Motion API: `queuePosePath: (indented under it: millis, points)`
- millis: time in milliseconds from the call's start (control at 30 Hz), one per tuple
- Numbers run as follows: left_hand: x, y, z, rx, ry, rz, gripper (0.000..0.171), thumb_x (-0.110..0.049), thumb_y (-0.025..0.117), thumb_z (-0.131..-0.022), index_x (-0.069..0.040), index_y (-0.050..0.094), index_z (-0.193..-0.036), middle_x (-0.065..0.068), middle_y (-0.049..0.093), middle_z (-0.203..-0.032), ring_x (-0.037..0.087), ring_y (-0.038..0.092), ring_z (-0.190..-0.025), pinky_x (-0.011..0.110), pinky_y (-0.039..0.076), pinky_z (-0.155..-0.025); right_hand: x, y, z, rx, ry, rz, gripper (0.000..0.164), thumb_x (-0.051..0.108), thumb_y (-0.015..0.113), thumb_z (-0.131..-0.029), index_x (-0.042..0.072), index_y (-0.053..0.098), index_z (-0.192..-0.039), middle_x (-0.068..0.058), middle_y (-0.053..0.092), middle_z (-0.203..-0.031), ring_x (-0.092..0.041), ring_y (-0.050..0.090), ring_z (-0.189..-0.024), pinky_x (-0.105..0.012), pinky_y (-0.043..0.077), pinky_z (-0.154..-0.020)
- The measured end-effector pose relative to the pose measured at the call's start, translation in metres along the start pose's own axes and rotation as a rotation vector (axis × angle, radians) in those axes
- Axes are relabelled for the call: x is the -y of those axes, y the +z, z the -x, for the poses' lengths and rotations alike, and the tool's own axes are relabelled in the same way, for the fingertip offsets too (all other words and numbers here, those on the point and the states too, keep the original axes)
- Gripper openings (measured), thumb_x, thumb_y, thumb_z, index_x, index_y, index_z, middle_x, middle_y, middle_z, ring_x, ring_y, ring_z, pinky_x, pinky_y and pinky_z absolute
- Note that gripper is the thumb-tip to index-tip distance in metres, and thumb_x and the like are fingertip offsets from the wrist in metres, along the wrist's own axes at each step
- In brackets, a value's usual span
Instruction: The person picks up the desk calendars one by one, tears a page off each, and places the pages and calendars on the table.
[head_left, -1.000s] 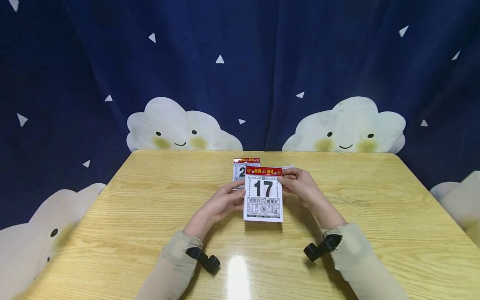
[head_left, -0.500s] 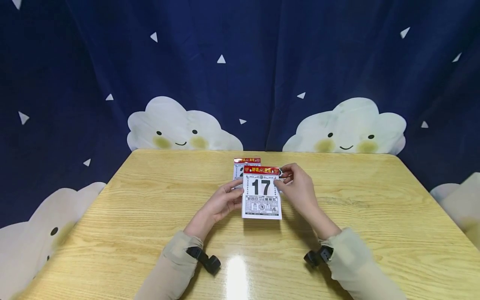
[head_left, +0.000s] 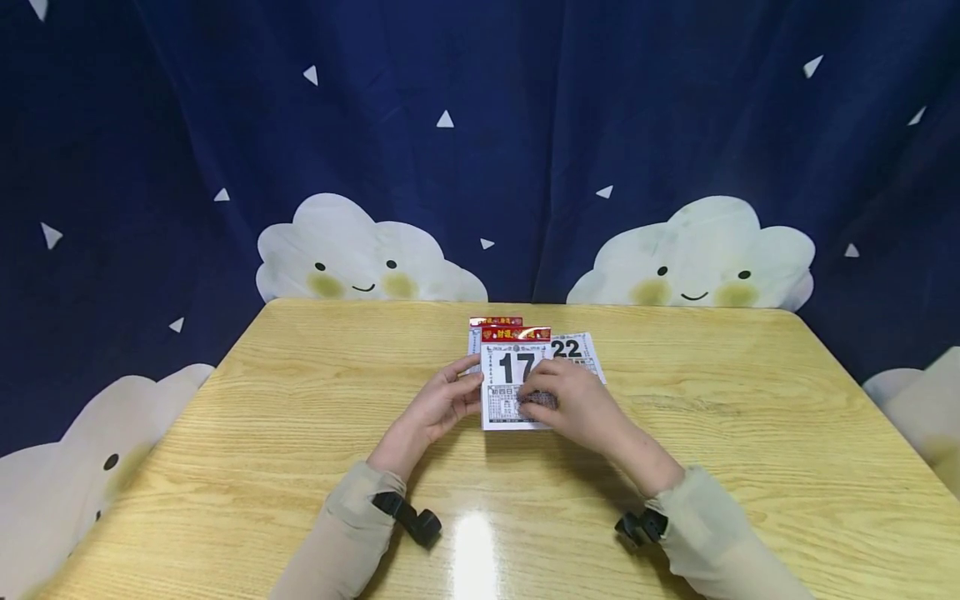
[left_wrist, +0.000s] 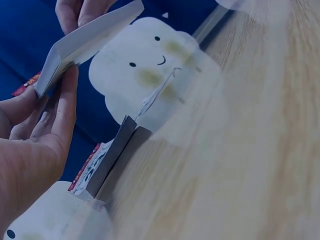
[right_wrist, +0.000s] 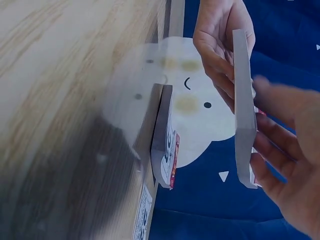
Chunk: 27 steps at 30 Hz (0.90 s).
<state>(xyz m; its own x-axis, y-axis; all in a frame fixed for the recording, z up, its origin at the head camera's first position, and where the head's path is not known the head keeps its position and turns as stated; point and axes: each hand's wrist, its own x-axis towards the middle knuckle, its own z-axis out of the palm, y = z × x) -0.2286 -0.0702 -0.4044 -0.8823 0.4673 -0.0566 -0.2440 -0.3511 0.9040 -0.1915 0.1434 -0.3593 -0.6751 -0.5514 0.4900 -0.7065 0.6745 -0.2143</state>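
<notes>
A thick tear-off calendar (head_left: 498, 404) with a red header and a large 17 is held above the table. My left hand (head_left: 438, 404) grips its left edge, thumb in front and fingers behind, also visible in the left wrist view, where the hand (left_wrist: 30, 155) is large. Across the lower right of the front page lies my right hand (head_left: 581, 404), its fingers bent loosely against the paper. In the right wrist view these fingers (right_wrist: 275, 145) touch the calendar's face, and the thumb is blurred. No page is visibly pinched there.
Behind it on the table (head_left: 720, 400) lies a second red-topped calendar (head_left: 497, 322), mostly covered in the head view. To its right is a loose sheet (head_left: 581, 348) marked 22. A dark blue curtain (head_left: 525, 150) with clouds hangs beyond the table's far edge.
My right hand has left the calendar's upper right edge and moved down and left onto the page's front. The calendar has shifted slightly left and up, uncovering the sheet marked 22.
</notes>
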Motion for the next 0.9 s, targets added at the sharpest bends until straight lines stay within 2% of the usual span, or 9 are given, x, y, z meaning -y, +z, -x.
queuePosePath:
  millis: [167, 300, 600, 733, 900]
  points:
    - [-0.0004, -0.0003, -0.0003, 0.009, -0.003, 0.006, 0.048, 0.0, 0.038, -0.094, 0.005, 0.023, -0.14, -0.001, 0.065, -0.091, 0.012, 0.063, -0.076, 0.025, 0.053, -0.071, -0.0004, -0.0002, 0.0008, 0.068, -0.038, 0.022, 0.033, 0.04, 0.079, -0.063, 0.018, 0.07, -0.086, 0.005, 0.061, -0.092, -0.014, 0.055, -0.087, -0.033, 0.048, -0.081]
    - [0.0004, -0.001, -0.0007, 0.012, -0.007, -0.003, 0.049, -0.001, 0.039, -0.094, 0.005, 0.022, -0.14, -0.003, 0.065, -0.09, 0.012, 0.063, -0.075, 0.025, 0.053, -0.071, 0.0004, -0.0015, 0.0012, 0.102, -0.027, 0.029, 0.036, 0.042, 0.08, -0.061, 0.02, 0.069, -0.087, 0.005, 0.06, -0.094, -0.015, 0.055, -0.091, -0.034, 0.047, -0.084]
    - [0.0024, -0.0023, -0.0007, 0.025, -0.001, 0.004, 0.049, 0.0, 0.037, -0.094, 0.005, 0.022, -0.14, -0.003, 0.066, -0.09, 0.012, 0.063, -0.076, 0.026, 0.053, -0.073, -0.0001, -0.0011, 0.0023, 0.093, -0.069, -0.004, 0.014, 0.03, 0.074, -0.072, 0.022, 0.072, -0.083, 0.009, 0.06, -0.09, -0.011, 0.055, -0.088, -0.03, 0.047, -0.08]
    - [0.0024, -0.0022, -0.0001, 0.023, 0.002, 0.01, 0.049, -0.001, 0.038, -0.094, 0.004, 0.022, -0.14, -0.002, 0.066, -0.091, 0.013, 0.063, -0.078, 0.026, 0.053, -0.074, 0.0006, -0.0024, 0.0026, 0.077, -0.055, -0.05, 0.008, 0.023, 0.071, -0.075, 0.02, 0.072, -0.082, 0.01, 0.061, -0.088, -0.009, 0.056, -0.085, -0.029, 0.048, -0.077]
    - [0.0023, -0.0011, 0.0, 0.022, -0.003, 0.004, 0.05, 0.0, 0.038, -0.093, 0.004, 0.022, -0.14, -0.002, 0.066, -0.092, 0.013, 0.063, -0.078, 0.026, 0.053, -0.074, 0.0012, -0.0032, 0.003, 0.059, -0.015, -0.1, 0.004, 0.018, 0.071, -0.074, 0.019, 0.072, -0.078, 0.011, 0.061, -0.084, -0.007, 0.055, -0.081, -0.026, 0.048, -0.072]
